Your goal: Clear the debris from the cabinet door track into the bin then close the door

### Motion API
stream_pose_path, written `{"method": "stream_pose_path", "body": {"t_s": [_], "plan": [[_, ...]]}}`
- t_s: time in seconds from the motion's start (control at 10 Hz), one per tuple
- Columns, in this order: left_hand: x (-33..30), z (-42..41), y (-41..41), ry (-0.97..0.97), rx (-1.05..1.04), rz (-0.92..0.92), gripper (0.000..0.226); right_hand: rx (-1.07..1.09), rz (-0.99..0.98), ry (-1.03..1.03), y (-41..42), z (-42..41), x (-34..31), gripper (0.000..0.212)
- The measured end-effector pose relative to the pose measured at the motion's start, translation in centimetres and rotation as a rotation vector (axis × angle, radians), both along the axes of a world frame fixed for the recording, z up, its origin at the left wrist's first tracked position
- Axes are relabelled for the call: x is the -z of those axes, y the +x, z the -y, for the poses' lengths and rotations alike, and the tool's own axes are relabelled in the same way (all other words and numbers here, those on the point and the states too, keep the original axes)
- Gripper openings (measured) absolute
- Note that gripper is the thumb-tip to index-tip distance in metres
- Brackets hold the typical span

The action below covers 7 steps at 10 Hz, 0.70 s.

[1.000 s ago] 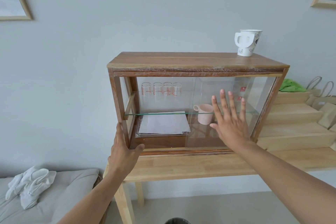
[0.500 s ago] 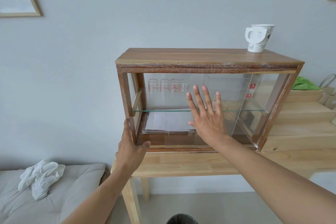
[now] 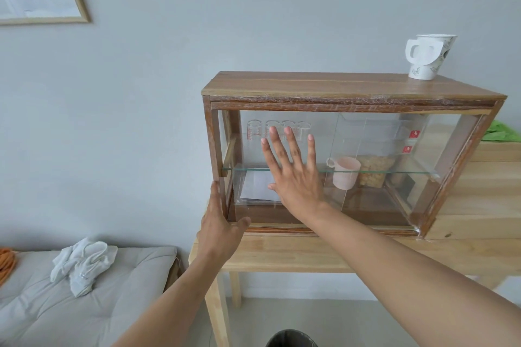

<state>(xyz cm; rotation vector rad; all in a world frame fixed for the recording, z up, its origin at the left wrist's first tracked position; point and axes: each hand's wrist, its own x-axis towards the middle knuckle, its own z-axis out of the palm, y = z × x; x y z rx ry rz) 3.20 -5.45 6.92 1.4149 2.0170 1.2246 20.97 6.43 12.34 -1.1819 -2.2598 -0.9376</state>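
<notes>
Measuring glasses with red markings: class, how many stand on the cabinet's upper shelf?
4, in one row at the left of the glass shelf: measuring glasses. The right hand partly covers them and may hide more.

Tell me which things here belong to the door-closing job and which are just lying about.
Part of the job:
- cabinet
- glass door, right hand flat on it
- left hand at the cabinet's left front post
- bin, at the bottom edge

Just lying about:
- paper cup on top
- pink mug inside
- white cloth on the cushion
</notes>
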Motion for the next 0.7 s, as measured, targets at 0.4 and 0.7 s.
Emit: {"method": "stream_pose_path", "body": {"t_s": [0.4, 0.7], "plan": [[0.3, -0.2, -0.3, -0.024, -0.002, -0.123, 0.119, 0.018, -0.012, -0.011, -3.7, 0.9, -0.4, 0.128], [-1.3, 0.8, 0.9, -0.201, -0.078, -0.541, 0.109, -0.157, 0.03, -0.082, 0.4, 2.6, -2.0, 0.105]]}}
